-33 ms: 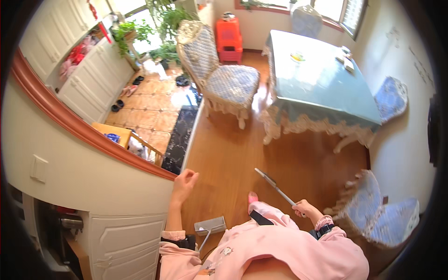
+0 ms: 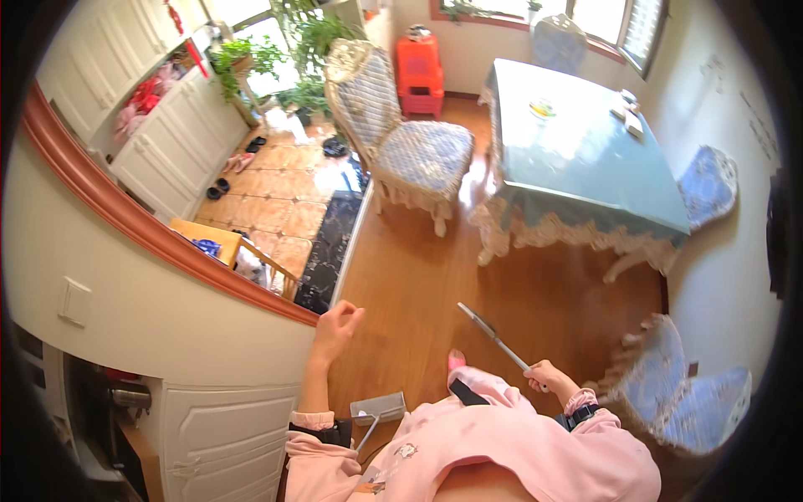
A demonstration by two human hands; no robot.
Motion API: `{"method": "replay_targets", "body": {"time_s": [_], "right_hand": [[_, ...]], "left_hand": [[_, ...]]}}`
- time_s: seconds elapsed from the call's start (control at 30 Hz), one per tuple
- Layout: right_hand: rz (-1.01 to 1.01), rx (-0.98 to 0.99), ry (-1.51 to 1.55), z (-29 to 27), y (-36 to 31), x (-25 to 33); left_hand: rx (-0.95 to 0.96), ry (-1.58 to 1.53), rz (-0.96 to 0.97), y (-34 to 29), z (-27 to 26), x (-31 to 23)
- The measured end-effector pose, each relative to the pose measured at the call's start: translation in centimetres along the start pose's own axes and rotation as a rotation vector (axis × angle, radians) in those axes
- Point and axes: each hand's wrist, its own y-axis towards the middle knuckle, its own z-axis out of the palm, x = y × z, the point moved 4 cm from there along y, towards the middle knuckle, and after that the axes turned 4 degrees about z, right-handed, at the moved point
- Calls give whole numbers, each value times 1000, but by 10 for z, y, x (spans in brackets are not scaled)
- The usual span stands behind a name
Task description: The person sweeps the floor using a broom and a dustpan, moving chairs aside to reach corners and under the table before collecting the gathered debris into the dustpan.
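Curling my left hand [image 2: 336, 330] above the wood floor [image 2: 401, 268], by the wall corner; can't tell whether the fingers pinch anything. Grey dustpan [image 2: 378, 407] on the floor, nearer me, handle running toward my left sleeve [image 2: 314, 460]. Padded chair [image 2: 424, 155] farther off. Pink-clad foot [image 2: 456, 360] next. Grey stick [image 2: 508, 348] slants down rightward into my right hand [image 2: 545, 376], fingers wrapped around its near end; can't tell if its far tip touches the floor. Blue-covered tabletop [image 2: 577, 159] beyond, blue chair [image 2: 657, 372] far right.
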Motion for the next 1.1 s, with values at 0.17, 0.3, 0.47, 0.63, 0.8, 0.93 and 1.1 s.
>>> {"method": "replay_targets", "body": {"time_s": [0.17,0.3,0.47,0.63,0.8,0.93,1.1], "right_hand": [[-99,72,-90,1,37,112],[-151,53,-167,-3,57,174],[-197,119,-418,35,128,242],[-51,38,-147,45,165,269],[71,-46,-16,70,136,347],[65,-102,-164,75,113,393],[145,-141,-344,77,140,413]], "left_hand": [[7,351,193,72,-14,-49],[116,236,182,128,-16,-2],[170,169,-108,144,-83,100],[140,43,-10,273,-122,123],[211,-35,37,387,-149,134],[297,-98,116,473,-151,128],[301,-205,158,583,-145,118]]}}
